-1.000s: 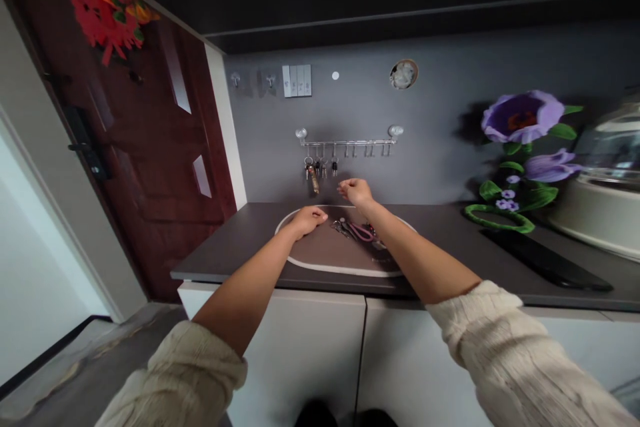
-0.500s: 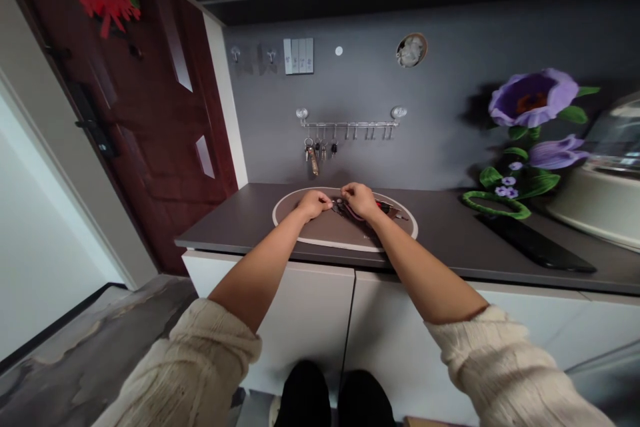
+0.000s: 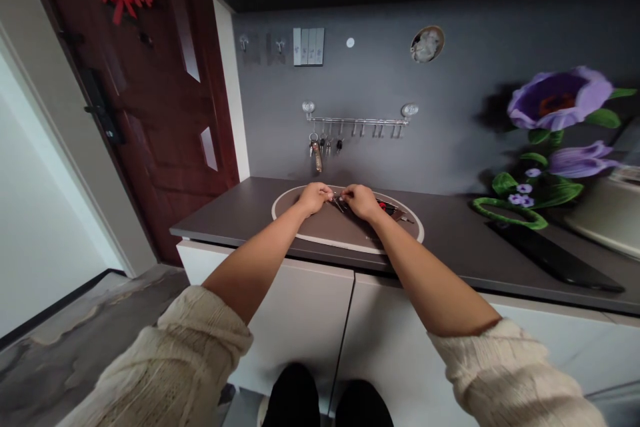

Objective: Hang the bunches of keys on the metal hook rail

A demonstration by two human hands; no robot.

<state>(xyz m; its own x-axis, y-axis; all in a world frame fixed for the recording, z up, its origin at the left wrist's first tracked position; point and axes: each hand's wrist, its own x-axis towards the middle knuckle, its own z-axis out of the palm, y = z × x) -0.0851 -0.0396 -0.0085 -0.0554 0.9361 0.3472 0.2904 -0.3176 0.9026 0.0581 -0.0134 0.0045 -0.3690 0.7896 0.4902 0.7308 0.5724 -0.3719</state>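
Over an oval brown mat [image 3: 340, 233] with a pale rim, my two hands are close together. A small bunch of metal keys [image 3: 339, 204] shows between their fingertips. My left hand [image 3: 315, 198] pinches at its left side, fingers closed. My right hand [image 3: 360, 201], also closed in a pinch, meets it from the right. Exactly which part each hand grips is too small to see. Just right of my right hand, more keys and fobs [image 3: 395, 209], with red and black parts, lie on the mat, partly hidden by my wrist.
Behind the mat, a clear hook rail [image 3: 357, 121] on the grey wall carries several keys [image 3: 317, 153] at its left end. To the right stand purple plush flowers [image 3: 560, 100] on a green base, a flat black object [image 3: 555, 257] and a white appliance [image 3: 610, 207]. A dark red door [image 3: 175, 113] is at left.
My hands have come closer together, and the keys between them now hang lower and show more plainly. The whole view has shifted slightly.
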